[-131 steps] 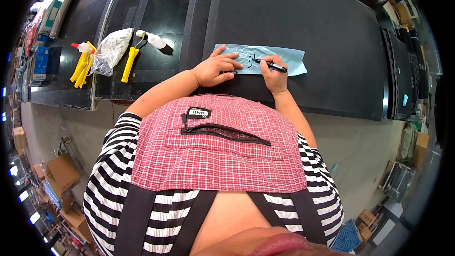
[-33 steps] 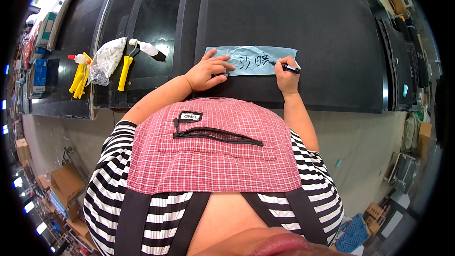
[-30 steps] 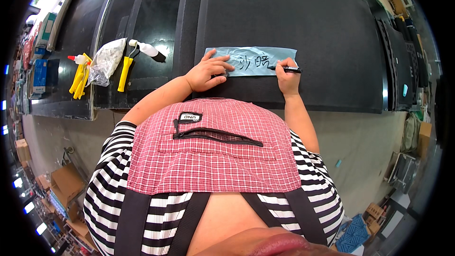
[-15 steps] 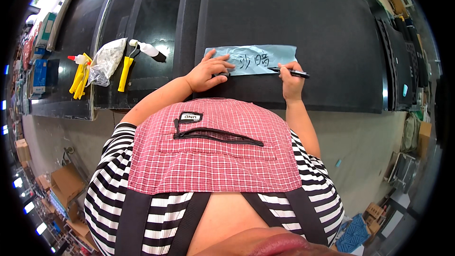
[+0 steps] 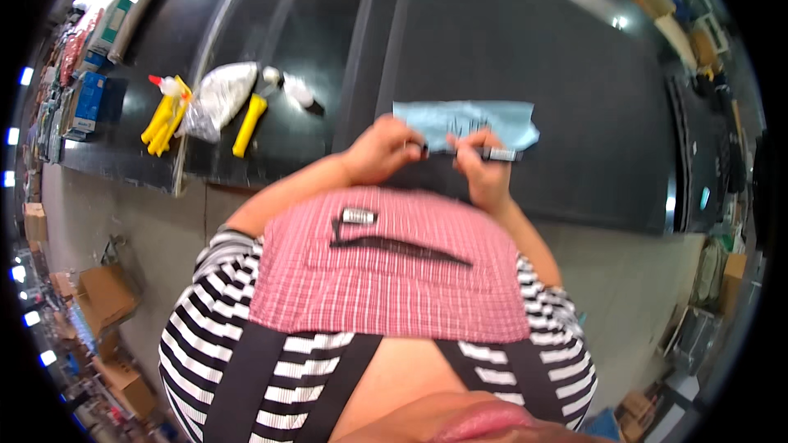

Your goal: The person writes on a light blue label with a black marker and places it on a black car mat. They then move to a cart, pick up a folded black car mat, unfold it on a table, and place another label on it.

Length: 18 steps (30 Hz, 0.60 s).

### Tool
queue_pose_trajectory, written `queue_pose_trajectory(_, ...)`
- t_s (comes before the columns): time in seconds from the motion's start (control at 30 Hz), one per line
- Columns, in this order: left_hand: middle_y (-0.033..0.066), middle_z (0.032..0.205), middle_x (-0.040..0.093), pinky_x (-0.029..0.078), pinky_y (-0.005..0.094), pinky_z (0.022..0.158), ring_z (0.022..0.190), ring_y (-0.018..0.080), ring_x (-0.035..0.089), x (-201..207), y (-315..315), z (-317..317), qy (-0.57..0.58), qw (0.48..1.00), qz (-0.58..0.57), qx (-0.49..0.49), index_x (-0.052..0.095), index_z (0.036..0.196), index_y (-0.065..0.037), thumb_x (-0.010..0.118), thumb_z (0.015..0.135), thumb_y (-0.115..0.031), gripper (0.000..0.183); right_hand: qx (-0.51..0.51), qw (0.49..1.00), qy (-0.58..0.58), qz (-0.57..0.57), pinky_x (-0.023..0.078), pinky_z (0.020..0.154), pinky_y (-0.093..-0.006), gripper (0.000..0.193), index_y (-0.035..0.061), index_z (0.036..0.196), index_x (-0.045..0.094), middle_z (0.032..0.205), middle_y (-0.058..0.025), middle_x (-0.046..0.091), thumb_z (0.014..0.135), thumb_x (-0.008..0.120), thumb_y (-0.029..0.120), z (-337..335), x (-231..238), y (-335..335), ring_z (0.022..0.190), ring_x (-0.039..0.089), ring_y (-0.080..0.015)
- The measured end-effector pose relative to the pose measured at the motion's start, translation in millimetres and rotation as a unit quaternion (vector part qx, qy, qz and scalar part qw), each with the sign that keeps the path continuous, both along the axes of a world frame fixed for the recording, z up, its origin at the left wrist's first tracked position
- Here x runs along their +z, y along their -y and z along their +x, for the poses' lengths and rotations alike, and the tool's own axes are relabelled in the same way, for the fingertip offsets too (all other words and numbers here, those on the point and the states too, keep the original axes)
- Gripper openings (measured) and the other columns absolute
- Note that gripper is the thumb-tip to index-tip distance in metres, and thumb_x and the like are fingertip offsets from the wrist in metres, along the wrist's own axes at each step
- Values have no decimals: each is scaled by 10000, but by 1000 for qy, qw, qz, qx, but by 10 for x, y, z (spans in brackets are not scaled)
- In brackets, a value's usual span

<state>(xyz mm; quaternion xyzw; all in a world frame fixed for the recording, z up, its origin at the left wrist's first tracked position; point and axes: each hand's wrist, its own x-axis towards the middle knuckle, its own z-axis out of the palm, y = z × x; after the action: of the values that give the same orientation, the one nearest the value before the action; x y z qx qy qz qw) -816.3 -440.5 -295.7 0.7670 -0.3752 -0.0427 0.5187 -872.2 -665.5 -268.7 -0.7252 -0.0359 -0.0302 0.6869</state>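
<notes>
A strip of light blue paper (image 5: 509,119) with dark handwriting lies on the black sheet (image 5: 591,74) in front of me. My right hand (image 5: 486,174) grips a black marker pen (image 5: 502,154) over the paper's near edge, its back end pointing right. Just left of it, my left hand (image 5: 379,150) pinches a small black marker cap (image 5: 424,151) at its fingertips. The two hands are close together, with a narrow gap between cap and pen. Motion blurs the hands and the writing.
On the dark table to the left lie a yellow-handled roller (image 5: 249,125), a white bottle (image 5: 299,92), a clear plastic bag (image 5: 220,97) and yellow-handled tools (image 5: 167,121) with a red-tipped bottle (image 5: 168,87). A blue box (image 5: 89,102) stands further left.
My left hand has come off the paper and now holds the cap. My right hand has lifted from writing and moved left, toward it. The whole view has shifted and tilted slightly.
</notes>
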Motion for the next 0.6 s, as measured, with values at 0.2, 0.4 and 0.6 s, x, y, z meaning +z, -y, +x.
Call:
queue_pose_trajectory(0.2,25,902,675,406,412,921,934,257,572,20,-209,-30,9,999,-5,-31,657,1012,-89,575,950,-270,208,38,998,38,35,465,607,-240,51,14,838,588,703,-18,600,866,620,42,130,51,-204,630,543,-68)
queue_pose_trajectory(0.4,46,822,660,434,402,869,831,292,586,292,-400,-123,76,994,38,66,643,967,-64,632,896,-256,205,46,991,-21,120,490,601,-251,51,46,939,572,763,-68,630,923,600,85,99,92,-613,661,602,-105)
queue_pose_trajectory(0.6,56,743,589,426,397,858,746,249,583,339,-671,-207,321,922,143,161,588,902,-84,676,796,-226,198,57,846,-297,440,504,721,-321,148,96,933,581,710,-15,587,991,526,221,114,-288,-950,654,556,-125)
